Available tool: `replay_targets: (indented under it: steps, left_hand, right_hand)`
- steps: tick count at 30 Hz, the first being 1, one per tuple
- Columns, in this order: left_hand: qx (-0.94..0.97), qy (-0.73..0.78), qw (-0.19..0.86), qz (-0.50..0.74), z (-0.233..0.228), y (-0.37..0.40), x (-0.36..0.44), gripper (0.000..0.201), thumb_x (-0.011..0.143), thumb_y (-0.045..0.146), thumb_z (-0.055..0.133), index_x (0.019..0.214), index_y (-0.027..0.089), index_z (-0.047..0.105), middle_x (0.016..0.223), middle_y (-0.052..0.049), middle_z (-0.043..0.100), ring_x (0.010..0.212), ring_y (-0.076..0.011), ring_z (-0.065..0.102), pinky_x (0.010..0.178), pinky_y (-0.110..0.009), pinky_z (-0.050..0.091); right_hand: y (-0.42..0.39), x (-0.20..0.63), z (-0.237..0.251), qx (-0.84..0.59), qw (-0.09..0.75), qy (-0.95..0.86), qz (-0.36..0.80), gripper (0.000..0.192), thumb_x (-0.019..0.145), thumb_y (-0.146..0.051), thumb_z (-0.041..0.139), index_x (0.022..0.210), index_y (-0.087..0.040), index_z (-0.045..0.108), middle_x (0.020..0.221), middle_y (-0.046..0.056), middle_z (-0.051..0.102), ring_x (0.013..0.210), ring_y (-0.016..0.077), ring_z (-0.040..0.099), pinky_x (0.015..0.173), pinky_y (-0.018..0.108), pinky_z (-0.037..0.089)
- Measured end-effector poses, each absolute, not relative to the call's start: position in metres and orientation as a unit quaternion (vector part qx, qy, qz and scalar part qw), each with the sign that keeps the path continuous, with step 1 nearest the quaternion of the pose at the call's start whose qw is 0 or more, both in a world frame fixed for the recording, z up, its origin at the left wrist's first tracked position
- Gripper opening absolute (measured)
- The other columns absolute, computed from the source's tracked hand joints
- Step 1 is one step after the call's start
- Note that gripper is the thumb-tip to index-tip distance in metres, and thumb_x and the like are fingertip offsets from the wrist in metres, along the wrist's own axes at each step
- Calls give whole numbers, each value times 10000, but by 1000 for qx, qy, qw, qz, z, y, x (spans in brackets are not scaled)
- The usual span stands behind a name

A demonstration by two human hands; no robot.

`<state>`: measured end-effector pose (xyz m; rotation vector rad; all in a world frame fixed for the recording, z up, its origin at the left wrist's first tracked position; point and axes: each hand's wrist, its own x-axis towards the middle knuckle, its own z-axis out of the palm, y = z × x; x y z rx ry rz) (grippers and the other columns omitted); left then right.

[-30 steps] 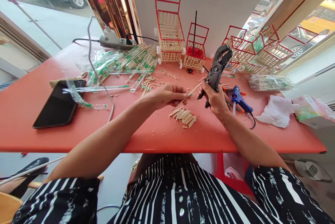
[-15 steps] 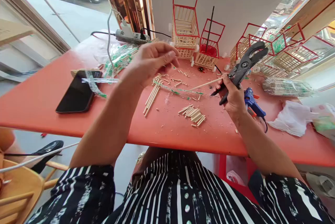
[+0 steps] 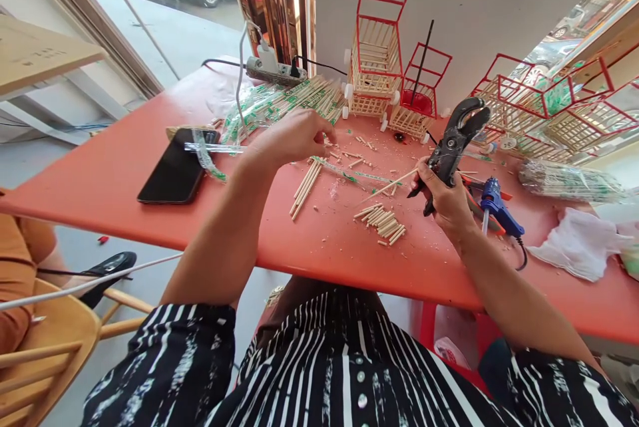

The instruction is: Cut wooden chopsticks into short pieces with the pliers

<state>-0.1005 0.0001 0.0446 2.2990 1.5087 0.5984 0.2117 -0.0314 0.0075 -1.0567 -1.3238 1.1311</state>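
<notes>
My left hand (image 3: 292,138) hovers over the table by the loose thin sticks (image 3: 305,187), palm down, thumb and fingers bent and a little apart. Nothing shows between them. My right hand (image 3: 444,194) is closed around a black hand cutter (image 3: 452,141) with a hooked, curved jaw pointing up. A long thin wooden stick (image 3: 389,186) reaches left from the fingers of that hand. Below it lies a pile of short cut wooden pieces (image 3: 382,222). A strip of clear and green wrapper (image 3: 349,175) runs between the loose sticks and the held one.
Small wooden carts with red frames (image 3: 377,48) stand at the back. A blue glue gun (image 3: 499,204), white cloth (image 3: 579,244) and wrapped stick bundle (image 3: 566,179) lie right. A black phone (image 3: 174,171), wrapped sticks (image 3: 289,104) and a power strip (image 3: 274,73) are left.
My left hand has come down nearer the table and its loose sticks. The right hand keeps the cutter and stick, both now slightly lower. The view has shifted a little.
</notes>
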Motion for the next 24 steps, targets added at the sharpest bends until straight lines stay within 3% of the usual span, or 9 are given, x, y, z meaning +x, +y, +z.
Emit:
replay_targets:
  steps: [5, 9, 13, 17, 20, 24]
  left_hand:
    - [854, 487, 148, 106, 23, 16, -95, 277, 743, 339, 830, 998, 233, 846, 747, 7, 691, 823, -186, 629, 796, -267, 415]
    - [849, 502, 135, 96, 1, 29, -89, 142, 716, 181, 736, 812, 217, 834, 732, -16, 712, 814, -199, 645, 753, -281, 409]
    - [798, 552, 77, 227, -3, 34, -85, 206, 738, 105, 621, 773, 185, 807, 795, -55, 750, 817, -211, 656, 776, -308, 440]
    - [702, 595, 42, 388, 5, 35, -82, 355, 829, 118, 627, 1130, 170, 810, 967, -84, 794, 848, -197, 661, 855, -338, 486]
    - [684, 589, 62, 425, 13, 32, -82, 517, 814, 72, 657, 1312, 181, 743, 1009, -69, 803, 800, -163, 650, 863, -328, 503]
    - [706, 563, 112, 414, 22, 23, -84, 252, 810, 92, 702, 1033, 132, 814, 872, -65, 785, 771, -152, 649, 839, -313, 519]
  right_hand:
    - [-36, 212, 5, -443, 497, -570, 481, 538, 654, -624, 947, 928, -241, 687, 691, -50, 622, 620, 121, 588, 595, 277, 528]
    - [-38, 213, 3, -447, 473, -580, 490, 502, 698, -604, 929, 961, -251, 688, 716, -46, 637, 636, 132, 601, 621, 294, 531]
    - [-40, 212, 3, -458, 453, -592, 485, 463, 740, -599, 902, 960, -246, 699, 739, -37, 645, 662, 136, 616, 636, 294, 529]
    - [-43, 208, 6, -460, 448, -594, 485, 493, 709, -628, 907, 929, -242, 695, 724, -35, 640, 663, 139, 617, 633, 293, 534]
    - [-43, 205, 8, -457, 461, -577, 495, 521, 663, -628, 933, 910, -241, 688, 709, -34, 639, 653, 142, 612, 622, 297, 539]
    - [-41, 204, 9, -458, 472, -557, 507, 550, 607, -622, 964, 892, -242, 687, 695, -38, 633, 637, 136, 599, 600, 290, 532]
